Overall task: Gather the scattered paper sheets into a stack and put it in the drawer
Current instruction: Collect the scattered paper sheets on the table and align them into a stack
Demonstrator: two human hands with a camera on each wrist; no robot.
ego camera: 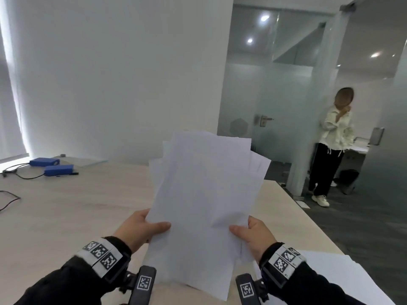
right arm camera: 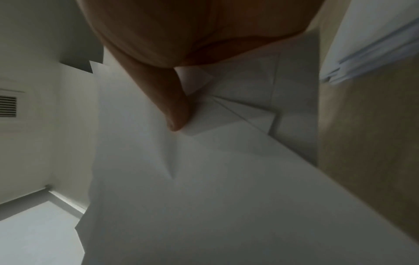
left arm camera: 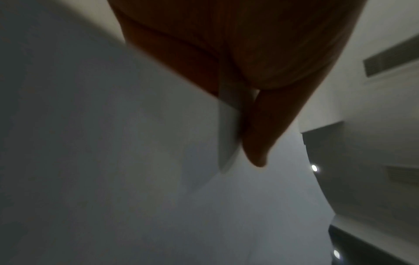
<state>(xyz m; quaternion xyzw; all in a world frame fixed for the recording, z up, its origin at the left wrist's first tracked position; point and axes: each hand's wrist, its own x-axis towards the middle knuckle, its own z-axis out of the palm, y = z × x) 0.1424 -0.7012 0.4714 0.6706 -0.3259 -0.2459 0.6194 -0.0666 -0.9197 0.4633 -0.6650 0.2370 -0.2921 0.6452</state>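
Sheets: a loose fan of white paper sheets (ego camera: 204,194) held upright above the table (ego camera: 66,216), edges uneven.
Left hand (ego camera: 141,227): pinches the left edge, thumb on front.
Right hand (ego camera: 251,235): pinches the right edge likewise.
More paper (ego camera: 330,271): lies on the table at right.
Drawer: not in view.
Advice: loosen both pinches slightly and tap the bottom edge on the table to square the stack.

The table (ego camera: 66,212) is light wood. Two blue boxes (ego camera: 51,166), black cables (ego camera: 13,170) and a sheet (ego camera: 343,280) lie on it.
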